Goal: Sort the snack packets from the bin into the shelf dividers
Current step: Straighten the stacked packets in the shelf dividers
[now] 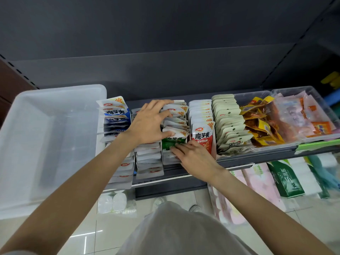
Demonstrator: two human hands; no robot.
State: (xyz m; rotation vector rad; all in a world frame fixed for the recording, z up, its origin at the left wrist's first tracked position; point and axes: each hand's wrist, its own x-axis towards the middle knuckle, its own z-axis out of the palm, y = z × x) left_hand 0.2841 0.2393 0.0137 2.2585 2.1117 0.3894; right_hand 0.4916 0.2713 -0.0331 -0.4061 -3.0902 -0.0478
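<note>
Rows of snack packets stand in white shelf dividers [189, 118] on a dark shelf. My left hand [149, 122] reaches over the row of green packets [174, 140], fingers spread around the upright stack, thumb on the front packet's top. My right hand [195, 157] lies lower, its fingertips pressing the green packet at the front of that row. Left of it stand blue packets [115, 112]; on the right are red packets [202, 137] and pale beige ones [230, 122]. A translucent bin [46, 137] at the left looks empty.
Clear tubs at the right hold yellow-brown snacks [261, 122] and pink-orange packets [305, 115]. Below the shelf stand green and pink tissue packs [285, 179]. The tiled floor and my shoes [160, 201] show beneath. The dark back panel rises behind the shelf.
</note>
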